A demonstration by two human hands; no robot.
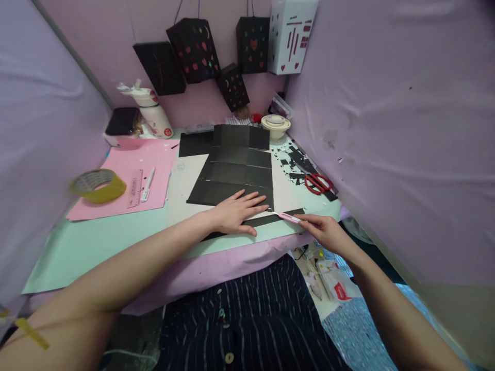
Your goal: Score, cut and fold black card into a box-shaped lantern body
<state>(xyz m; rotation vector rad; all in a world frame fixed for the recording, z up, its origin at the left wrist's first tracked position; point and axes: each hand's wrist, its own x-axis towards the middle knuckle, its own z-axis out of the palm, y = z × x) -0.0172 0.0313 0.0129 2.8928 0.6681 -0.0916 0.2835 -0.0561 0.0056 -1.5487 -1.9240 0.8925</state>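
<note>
A creased sheet of black card [235, 172] lies flat on the table, with fold lines dividing it into panels. My left hand [237, 212] rests spread and flat over its near edge. In my right hand [323, 231] is a pink craft knife [289, 217], pinched between thumb and fingers. The blade points left and reaches the card's near right corner; whether it touches the card I cannot tell. Below that edge lies a narrow black strip [266, 220], partly hidden by my left hand.
Red-handled scissors [317, 183] lie among black scraps [296, 159] at the right. At the left, pink paper [112, 203] holds a tape roll [99, 185], a clear ruler [135, 189] and a white pen [148, 184]. A white bottle [154, 116] stands behind. Decorated black boxes [195, 51] hang above.
</note>
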